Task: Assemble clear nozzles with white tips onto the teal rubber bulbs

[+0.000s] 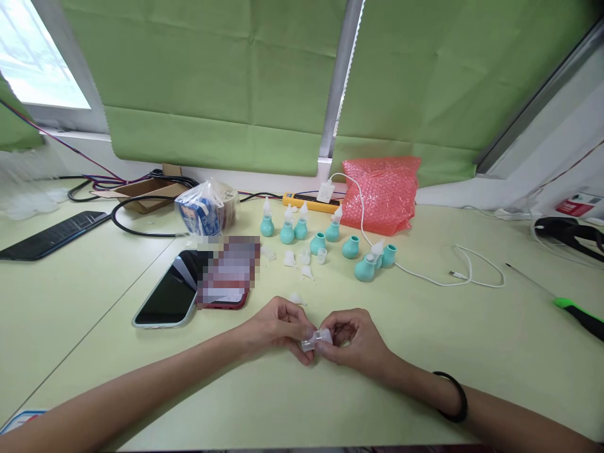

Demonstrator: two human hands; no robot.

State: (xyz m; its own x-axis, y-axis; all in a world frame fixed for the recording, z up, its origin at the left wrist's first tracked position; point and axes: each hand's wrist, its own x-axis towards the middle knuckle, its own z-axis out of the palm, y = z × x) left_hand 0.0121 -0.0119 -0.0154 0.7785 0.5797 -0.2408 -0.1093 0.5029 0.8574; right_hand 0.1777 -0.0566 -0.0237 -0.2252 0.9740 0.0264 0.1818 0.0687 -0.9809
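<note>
My left hand [283, 328] and my right hand [357, 343] meet low over the table. Between them they pinch a small clear plastic cylindrical piece [309, 343], its left end in my left fingers and its right end in my right. Fingers hide part of it. Just beyond my left hand lies a small translucent tip [297, 299]. Farther back are more loose translucent tips [289, 258] and a small clear cup [321, 256]. Several teal bulbs stand behind these; some carry clear pointed nozzles, such as one bulb [267, 226], while another bulb [350, 248] has an open mouth.
Two phones, one black-screened [167, 296] and one red-edged [236, 296], lie left of the bulbs. Behind are a bagged blue pack [202, 211], a yellow power strip [311, 203] and red bubble wrap [381, 195]. A white cable [434, 283] and a screwdriver [578, 314] are at right.
</note>
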